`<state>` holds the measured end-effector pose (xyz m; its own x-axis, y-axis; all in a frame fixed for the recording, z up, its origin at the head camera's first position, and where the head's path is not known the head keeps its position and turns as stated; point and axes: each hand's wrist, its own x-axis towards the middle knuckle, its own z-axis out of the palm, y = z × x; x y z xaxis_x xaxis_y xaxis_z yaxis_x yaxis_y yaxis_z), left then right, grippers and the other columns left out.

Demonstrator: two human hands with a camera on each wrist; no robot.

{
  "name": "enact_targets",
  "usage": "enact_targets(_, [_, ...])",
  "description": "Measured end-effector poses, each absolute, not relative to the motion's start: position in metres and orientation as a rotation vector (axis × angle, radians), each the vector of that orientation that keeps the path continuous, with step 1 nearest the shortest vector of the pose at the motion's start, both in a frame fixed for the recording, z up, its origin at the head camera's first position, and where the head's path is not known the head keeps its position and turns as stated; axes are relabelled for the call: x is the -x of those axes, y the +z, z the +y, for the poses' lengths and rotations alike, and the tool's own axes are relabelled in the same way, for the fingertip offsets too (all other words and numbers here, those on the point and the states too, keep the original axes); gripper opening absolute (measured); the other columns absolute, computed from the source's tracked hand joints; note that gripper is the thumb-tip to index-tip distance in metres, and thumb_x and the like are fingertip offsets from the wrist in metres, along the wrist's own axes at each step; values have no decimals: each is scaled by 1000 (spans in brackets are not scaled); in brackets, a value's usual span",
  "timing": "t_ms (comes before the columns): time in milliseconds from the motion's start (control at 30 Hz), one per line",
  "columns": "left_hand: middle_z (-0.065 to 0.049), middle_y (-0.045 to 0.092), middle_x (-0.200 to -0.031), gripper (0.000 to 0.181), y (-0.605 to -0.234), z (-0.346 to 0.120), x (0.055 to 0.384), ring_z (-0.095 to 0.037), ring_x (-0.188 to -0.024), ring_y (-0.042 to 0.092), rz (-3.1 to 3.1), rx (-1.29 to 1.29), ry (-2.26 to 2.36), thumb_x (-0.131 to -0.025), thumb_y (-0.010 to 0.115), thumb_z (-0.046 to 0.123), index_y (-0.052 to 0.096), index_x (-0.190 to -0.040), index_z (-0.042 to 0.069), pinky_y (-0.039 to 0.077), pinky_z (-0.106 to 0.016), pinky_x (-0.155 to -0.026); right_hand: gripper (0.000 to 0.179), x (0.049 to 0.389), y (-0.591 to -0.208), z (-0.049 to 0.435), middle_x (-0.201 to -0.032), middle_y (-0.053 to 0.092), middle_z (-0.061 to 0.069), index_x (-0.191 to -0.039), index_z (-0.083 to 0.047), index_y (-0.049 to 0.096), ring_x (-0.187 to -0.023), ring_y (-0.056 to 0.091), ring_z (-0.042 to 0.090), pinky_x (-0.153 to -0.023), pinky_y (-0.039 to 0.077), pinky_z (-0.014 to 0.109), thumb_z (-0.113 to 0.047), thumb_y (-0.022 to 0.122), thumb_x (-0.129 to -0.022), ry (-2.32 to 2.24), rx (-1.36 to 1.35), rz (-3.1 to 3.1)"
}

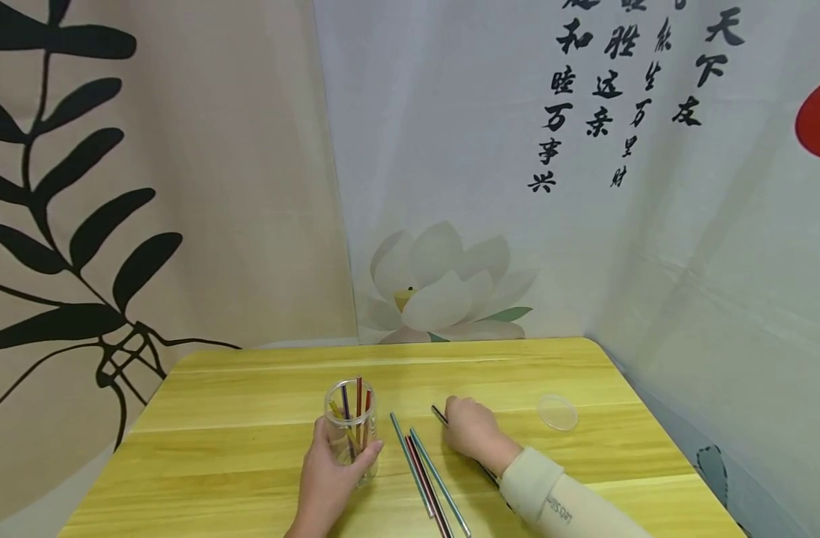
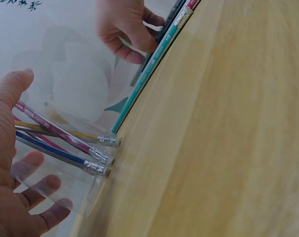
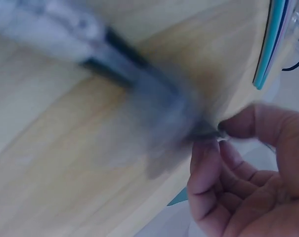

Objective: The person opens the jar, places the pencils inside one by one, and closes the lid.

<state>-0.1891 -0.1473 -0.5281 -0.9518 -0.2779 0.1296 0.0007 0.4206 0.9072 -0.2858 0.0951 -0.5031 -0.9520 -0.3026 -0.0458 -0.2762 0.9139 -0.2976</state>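
My left hand grips a clear jar that stands upright on the table. Several pencils lean inside it, among them a red pencil, a blue pencil and a yellow pencil, with their eraser ends at the bottom. Through the jar wall, the fingertips show in the left wrist view. To the right, my right hand pinches a black pencil between thumb and fingers, low over the table; in the right wrist view the pencil is blurred.
Between the hands, several pencils lie side by side on the wooden table, including a teal pencil and a dark red pencil. A round clear lid lies at the right. Printed cloth hangs behind the table.
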Motion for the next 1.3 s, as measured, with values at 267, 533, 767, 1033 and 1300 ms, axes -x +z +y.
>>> enact_targets(267, [-19, 67, -145, 85, -527, -147, 189, -46, -131, 65, -2425, -247, -1535, -82, 90, 55, 48, -144, 16, 49, -75, -107, 25, 286, -499, 98, -72, 67, 10, -112, 0, 70, -53, 43, 12, -46, 36, 24, 10, 66, -89, -617, 488, 2978])
enact_targets(533, [-18, 68, -144, 85, -527, -147, 188, -46, -132, 65, -2428, -248, -1541, -83, 88, 60, 47, -143, 16, 50, -74, -108, 66, 287, -462, 103, -85, 72, -3, -159, -11, 46, -61, 58, 4, -55, 47, 21, 1, 68, -97, -1066, 630, 3022])
enact_targets(767, [-17, 67, -144, 85, -529, -147, 190, -46, -131, 65, -2427, -242, -1538, -83, 88, 59, 47, -144, 16, 51, -73, -106, 68, 274, -420, 100, -92, 75, -1, -160, -18, 47, -73, 64, 8, -62, 51, 22, -3, 72, -98, -1479, 824, 3060])
enact_targets(1033, [-18, 66, -146, 87, -527, -148, 191, -46, -133, 64, -2434, -261, -1547, -82, 88, 61, 47, -144, 17, 50, -74, -108, 70, 253, -380, 77, -96, 80, 8, -158, -17, 46, -78, 69, 11, -69, 60, 25, 2, 74, -97, -2057, 1107, 2836])
enact_targets(1300, [-17, 67, -146, 86, -526, -147, 190, -47, -135, 62, -2427, -262, -1572, -82, 89, 60, 47, -143, 17, 49, -75, -109, 65, 246, -376, 37, -97, 73, 18, -157, -5, 38, -75, 72, 24, -68, 63, 26, 10, 65, -100, -2352, 1425, 2581])
